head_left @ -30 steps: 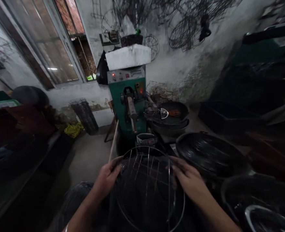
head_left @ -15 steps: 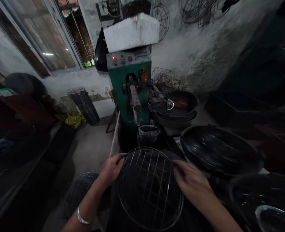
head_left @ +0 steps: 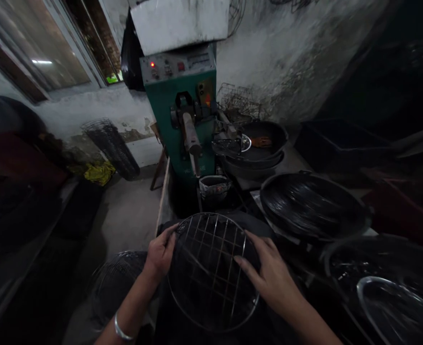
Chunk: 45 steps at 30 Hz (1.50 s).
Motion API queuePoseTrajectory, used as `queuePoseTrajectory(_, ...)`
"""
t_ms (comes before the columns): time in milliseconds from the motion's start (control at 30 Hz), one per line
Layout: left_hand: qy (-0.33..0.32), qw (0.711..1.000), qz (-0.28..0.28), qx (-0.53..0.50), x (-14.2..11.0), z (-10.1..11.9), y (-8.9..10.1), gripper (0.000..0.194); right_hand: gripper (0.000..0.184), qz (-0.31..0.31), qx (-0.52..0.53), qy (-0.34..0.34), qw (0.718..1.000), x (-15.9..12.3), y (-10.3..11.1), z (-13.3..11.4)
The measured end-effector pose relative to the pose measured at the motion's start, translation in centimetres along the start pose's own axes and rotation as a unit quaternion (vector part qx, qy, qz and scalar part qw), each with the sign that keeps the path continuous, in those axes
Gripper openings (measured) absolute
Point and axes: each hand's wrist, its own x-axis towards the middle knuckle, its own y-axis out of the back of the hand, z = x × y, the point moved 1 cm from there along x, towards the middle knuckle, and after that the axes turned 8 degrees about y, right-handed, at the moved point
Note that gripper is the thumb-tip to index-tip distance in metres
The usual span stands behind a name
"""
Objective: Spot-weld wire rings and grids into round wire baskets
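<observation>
A round wire grill rack [head_left: 215, 238] with crossing bars inside a ring lies before me, over a dark surface. My left hand [head_left: 162, 254] is closed on its left rim, thumb and fingers pinching the wire. On the opposite side, my right hand [head_left: 268, 268] holds the right rim, its thumb reaching over the bars. Beyond the rack stands a green machine [head_left: 182, 100] with a red light lit on its panel. A worn grey arm [head_left: 190, 136] sticks out of the machine toward me.
At right, a dark basin [head_left: 312, 206] is heaped with thin wire pieces; another basin [head_left: 394, 268] contains a shiny ring. Stacked black pans [head_left: 265, 143] sit beside the machine, an orange glove [head_left: 261, 142] inside. Left stand a mesh roll [head_left: 112, 148] and a stack of round racks [head_left: 116, 282].
My right thumb has come over the rack's bars, and the rack appears slightly shifted left. The camera view has tilted down, so the machine looks higher up.
</observation>
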Motion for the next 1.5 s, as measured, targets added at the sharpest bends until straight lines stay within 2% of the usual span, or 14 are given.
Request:
queuePoseTrajectory(167,0.001,0.998,0.059,-0.005,-0.9,-0.1,-0.4,0.038,0.062,-0.017,-0.001,-0.015,1.000,0.0,-0.1,-0.2)
queuePoseTrajectory(400,-0.029,0.994,0.096,0.038,-1.6,0.1,-0.5,0.034,0.054,-0.028,-0.027,0.029,0.999,1.7,0.6,0.0)
queuePoseTrajectory(600,-0.020,0.990,0.116,0.079,-2.2,0.2,-0.5,0.033,0.045,-0.007,-0.110,0.094,0.989,3.1,1.1,-0.2)
queuePoseTrajectory(767,-0.030,0.988,0.126,0.079,-3.4,0.4,-1.2,0.034,0.043,-0.037,-0.169,0.083,0.981,3.3,0.8,-0.6)
queuePoseTrajectory(833,-0.032,0.989,0.120,0.079,-4.1,0.6,-1.4,0.038,0.044,-0.048,-0.172,0.065,0.982,3.2,0.6,-0.8)
queuePoseTrajectory(933,-0.027,0.993,0.053,0.098,-5.3,0.9,-1.6,0.059,0.045,-0.049,-0.173,0.055,0.982,2.9,0.5,-0.9)
queuePoseTrajectory(1000,-0.033,0.990,0.040,0.128,-6.1,1.3,-1.7,0.070,0.046,-0.044,-0.177,0.069,0.981,2.8,0.6,-0.9)
queuePoseTrajectory(1067,-0.049,0.983,0.076,0.161,-6.7,1.6,-1.7,0.070,0.047,-0.040,-0.182,0.083,0.979,2.6,0.6,-0.9)
queuePoseTrajectory(1167,-0.097,0.972,0.121,0.176,-7.0,1.7,-2.0,0.059,0.047,-0.036,-0.185,0.075,0.979,2.3,0.5,-1.0)
queuePoseTrajectory(1333,-0.176,0.967,0.128,0.131,-7.3,0.9,-2.1,0.040,0.046,-0.033,-0.166,0.055,0.984,2.3,-0.1,-0.7)
queuePoseTrajectory(1433,-0.233,0.960,0.104,0.115,-7.4,1.2,-1.3,0.037,0.045,-0.016,-0.117,0.056,0.991,2.2,0.1,-0.5)
queuePoseTrajectory(1500,-0.242,0.957,0.094,0.133,-6.6,2.1,-0.3,0.038,0.044,-0.016,-0.087,0.065,0.994,2.0,0.5,-0.5)
